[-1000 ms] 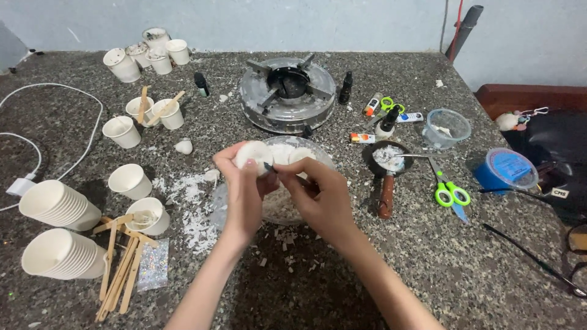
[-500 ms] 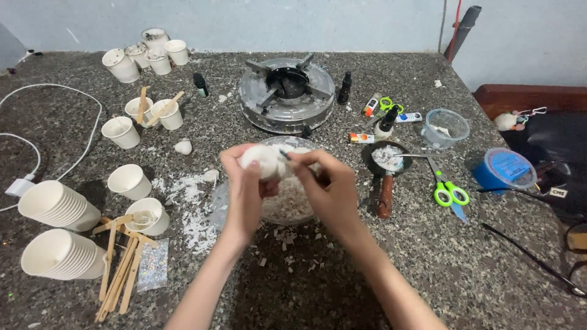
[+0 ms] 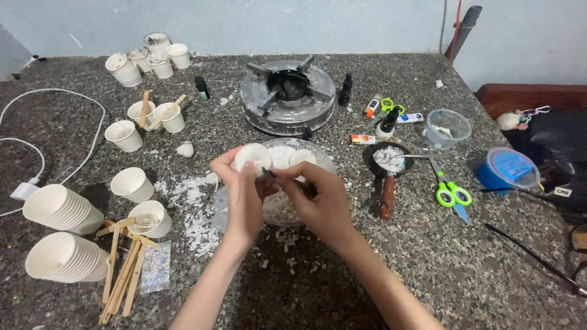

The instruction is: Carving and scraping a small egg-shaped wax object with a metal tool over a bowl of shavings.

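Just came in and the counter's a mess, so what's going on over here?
A person is working over a clear glass bowl on a speckled stone counter. The left hand holds a round white block above the bowl, while the right hand presses a small dark tool against it. White shavings lie scattered beside the bowl. Paper cups, wooden sticks, a small burner and green scissors sit around.

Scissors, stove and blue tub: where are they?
scissors (image 3: 451, 192), head view, on the green handles.
stove (image 3: 287, 96), head view, on its round metal top.
blue tub (image 3: 507, 168), head view, on its blue lid.
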